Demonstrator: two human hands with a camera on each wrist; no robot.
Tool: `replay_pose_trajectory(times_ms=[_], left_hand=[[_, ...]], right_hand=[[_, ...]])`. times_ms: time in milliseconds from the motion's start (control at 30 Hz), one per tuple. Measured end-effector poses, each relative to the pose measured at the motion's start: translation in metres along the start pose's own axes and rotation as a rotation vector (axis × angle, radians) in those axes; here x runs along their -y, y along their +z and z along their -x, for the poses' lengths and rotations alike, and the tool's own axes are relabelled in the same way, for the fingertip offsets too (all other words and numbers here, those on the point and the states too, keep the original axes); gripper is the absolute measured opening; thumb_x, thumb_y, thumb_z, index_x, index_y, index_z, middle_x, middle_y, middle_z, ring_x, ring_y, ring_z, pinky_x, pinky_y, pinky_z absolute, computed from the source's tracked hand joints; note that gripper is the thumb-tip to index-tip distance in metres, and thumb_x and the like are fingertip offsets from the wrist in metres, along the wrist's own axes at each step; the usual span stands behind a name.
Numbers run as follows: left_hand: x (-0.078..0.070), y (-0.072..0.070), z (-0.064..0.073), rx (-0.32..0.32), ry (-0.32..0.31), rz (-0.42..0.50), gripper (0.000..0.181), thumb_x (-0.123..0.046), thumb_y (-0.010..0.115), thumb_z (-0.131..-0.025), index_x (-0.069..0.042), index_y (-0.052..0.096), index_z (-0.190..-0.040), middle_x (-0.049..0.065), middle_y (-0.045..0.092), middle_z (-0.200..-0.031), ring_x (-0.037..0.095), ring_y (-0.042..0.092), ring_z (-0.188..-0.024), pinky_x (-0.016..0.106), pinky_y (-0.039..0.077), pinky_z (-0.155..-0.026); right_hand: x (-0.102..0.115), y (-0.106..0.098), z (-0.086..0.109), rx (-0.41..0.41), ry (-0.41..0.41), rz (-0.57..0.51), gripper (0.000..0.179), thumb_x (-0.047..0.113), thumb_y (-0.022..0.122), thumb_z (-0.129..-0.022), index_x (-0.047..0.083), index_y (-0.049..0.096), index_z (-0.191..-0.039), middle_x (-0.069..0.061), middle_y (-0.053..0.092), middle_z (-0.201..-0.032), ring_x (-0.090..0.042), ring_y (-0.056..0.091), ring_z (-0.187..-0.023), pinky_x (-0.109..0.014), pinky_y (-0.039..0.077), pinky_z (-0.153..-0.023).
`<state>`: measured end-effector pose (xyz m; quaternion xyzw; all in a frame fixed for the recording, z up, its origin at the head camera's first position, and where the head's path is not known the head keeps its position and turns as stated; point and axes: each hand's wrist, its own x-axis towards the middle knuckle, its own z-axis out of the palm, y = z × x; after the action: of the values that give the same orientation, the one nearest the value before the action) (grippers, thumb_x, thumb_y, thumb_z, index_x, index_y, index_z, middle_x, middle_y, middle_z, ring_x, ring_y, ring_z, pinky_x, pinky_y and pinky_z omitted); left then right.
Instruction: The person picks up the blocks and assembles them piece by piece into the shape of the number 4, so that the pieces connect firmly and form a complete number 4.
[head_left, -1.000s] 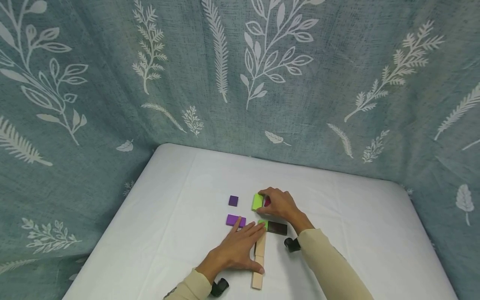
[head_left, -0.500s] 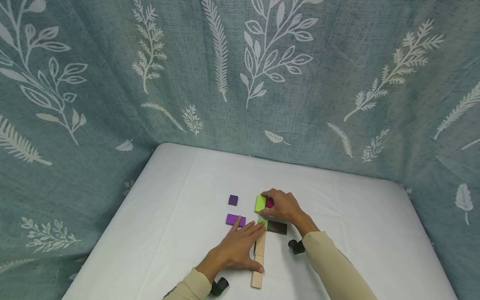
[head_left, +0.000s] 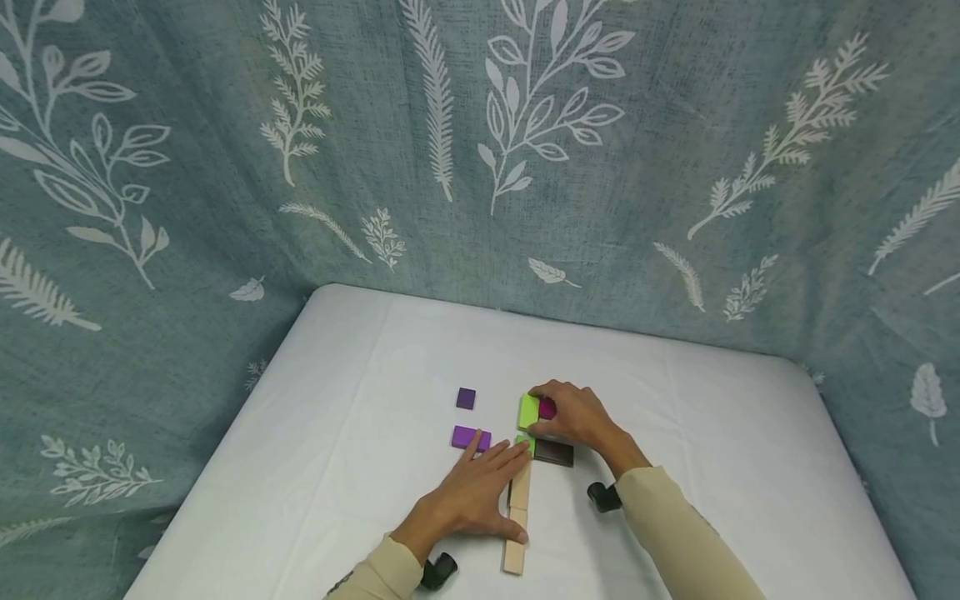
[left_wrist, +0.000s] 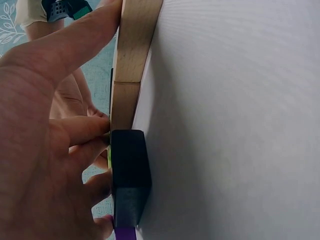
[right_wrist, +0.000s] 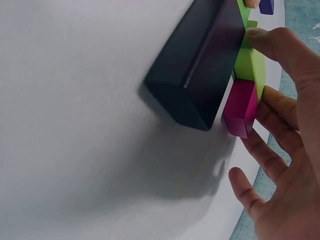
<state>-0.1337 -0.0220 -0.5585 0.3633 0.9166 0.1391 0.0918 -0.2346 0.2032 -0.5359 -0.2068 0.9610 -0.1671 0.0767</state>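
Observation:
My right hand [head_left: 576, 415] pinches a lime green block [head_left: 528, 412] between thumb and fingers. A magenta block [right_wrist: 241, 106] sits against its right side, partly under that hand. My left hand [head_left: 474, 498] lies with spread, mostly straight fingers over the row of pale wooden blocks [head_left: 514, 557]. Its fingertips touch a smaller green block [head_left: 531, 442] at the row's far end and a purple block [head_left: 464, 436]; the thumb rests on the wood. In the left wrist view, a dark block [left_wrist: 131, 160] stands beside the wooden row under this hand.
A dark brown block [head_left: 553, 452] adjoins the smaller green block on its right. Farther back lies a dark purple square block [head_left: 466, 398]. The white table [head_left: 375, 375] meets a leaf-patterned teal curtain [head_left: 465, 233] behind and at the sides.
My right hand has slid the lime green block to the right and slightly nearer, and the magenta block has shifted along with it. The left hand has stayed in place.

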Motion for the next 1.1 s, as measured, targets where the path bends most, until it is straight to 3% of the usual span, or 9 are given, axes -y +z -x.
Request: replay_pose_trajectory(times_ms=[600, 1100], left_hand=[[0.0005, 0.0025, -0.0008, -0.003, 0.002, 0.001, 0.115, -0.08, 0.068, -0.073, -0.015, 0.029, -0.161, -0.003, 0.021, -0.167, 0.021, 0.024, -0.152, 0.055, 0.003, -0.123], [0.0004, 0.0027, -0.0007, 0.004, -0.001, 0.013, 0.114, -0.077, 0.07, -0.074, -0.015, 0.029, -0.161, -0.002, 0.022, -0.167, 0.022, 0.024, -0.152, 0.056, 0.002, -0.123]], right_hand=[[0.0002, -0.0002, 0.0034, 0.039, 0.004, -0.012, 0.062, 0.047, 0.084, -0.079, 0.017, 0.068, -0.131, -0.004, 0.068, -0.126, -0.022, 0.062, -0.105, -0.055, 0.047, -0.092], [0.0017, -0.0033, 0.0061, 0.043, -0.006, -0.016, 0.063, 0.048, 0.084, -0.079, 0.016, 0.068, -0.13, -0.004, 0.068, -0.126, -0.023, 0.062, -0.106, -0.055, 0.047, -0.09]])
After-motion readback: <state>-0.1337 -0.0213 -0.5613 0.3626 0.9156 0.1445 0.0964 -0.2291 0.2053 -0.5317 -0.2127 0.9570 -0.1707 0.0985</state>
